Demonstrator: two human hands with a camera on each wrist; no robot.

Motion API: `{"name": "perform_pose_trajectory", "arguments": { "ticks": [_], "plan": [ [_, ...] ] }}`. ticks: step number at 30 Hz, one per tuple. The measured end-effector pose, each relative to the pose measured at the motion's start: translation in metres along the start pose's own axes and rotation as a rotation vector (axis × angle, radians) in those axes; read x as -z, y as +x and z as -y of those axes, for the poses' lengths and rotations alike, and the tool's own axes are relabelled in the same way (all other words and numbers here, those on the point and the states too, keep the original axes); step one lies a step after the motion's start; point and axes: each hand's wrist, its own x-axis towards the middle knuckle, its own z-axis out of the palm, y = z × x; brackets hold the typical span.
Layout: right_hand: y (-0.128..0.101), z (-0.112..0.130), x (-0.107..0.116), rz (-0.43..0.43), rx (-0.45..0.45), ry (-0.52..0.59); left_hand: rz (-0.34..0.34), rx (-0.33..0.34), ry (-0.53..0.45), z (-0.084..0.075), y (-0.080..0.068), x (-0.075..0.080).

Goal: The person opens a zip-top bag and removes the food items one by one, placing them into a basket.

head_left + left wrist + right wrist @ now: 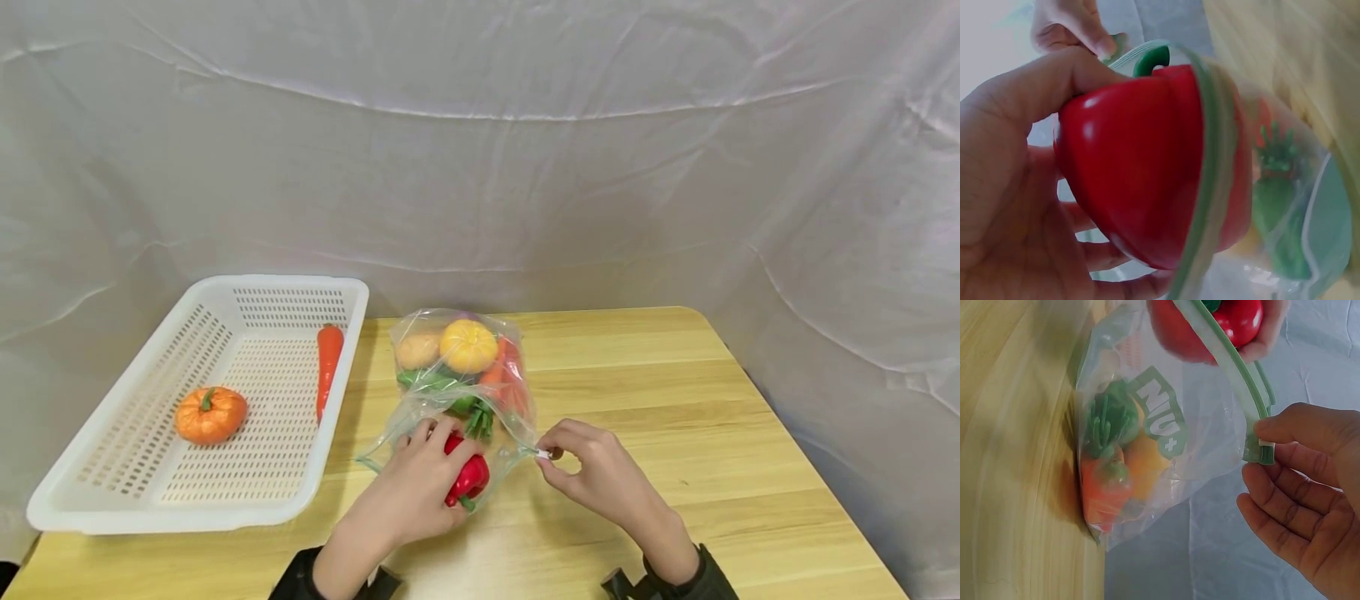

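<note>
Nearest, toward the table's near side, the left hand (416, 492) had its thumb and fingers curled round a red pepper (471, 477), which sat partly past the green rim (1213, 156) of a clear bag (1210, 437). The bulky pepper could snag on that rim; pushed hard, it might drag the mouth inward or split the seam. If the fingers loosened too soon, it could roll out onto the table (637, 375).

To its right, the right hand (600, 471) pinched the mouth's corner at a small white slider (1265, 442). That hold looked narrow: a slip there could let the mouth sag, and a tug on the slider might pull it off its track.

Beyond, the bag lay toward the table's far edge, with a yellow pumpkin (468, 346) and a tan, potato-like piece (417, 351) at its far end. A strong shove could send the loaded bag over that edge, since only the one corner was pinched.

Off toward the table's left edge stood a white basket (330, 450), holding an orange pumpkin (211, 415) and, farther along its right wall, an orange-red carrot (328, 367). A careless left elbow could knock the basket's near right corner.
</note>
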Motion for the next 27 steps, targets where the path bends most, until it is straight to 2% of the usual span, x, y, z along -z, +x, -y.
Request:
{"name": "perform_pose_trajectory", "arguments": {
  "ticks": [7,11,17,22,27],
  "plan": [
    [0.001,0.0,0.001,-0.002,-0.004,-0.011,0.034,-0.073,-0.012,0.0,-0.01,0.014],
    [0.001,0.0,0.002,-0.006,-0.01,-0.007,0.021,-0.128,-0.052,0.0,-0.018,0.024],
    [0.001,0.0,0.003,-0.013,-0.014,-0.003,-0.112,-0.188,-0.042,0.0,-0.033,0.041],
    [0.001,0.0,0.002,-0.018,-0.006,-0.009,-0.199,-0.177,-0.041,0.003,-0.045,0.055],
    [0.0,-0.001,0.002,-0.025,0.0,-0.011,-0.291,-0.161,0.003,0.016,-0.055,0.065]
  ]
}}
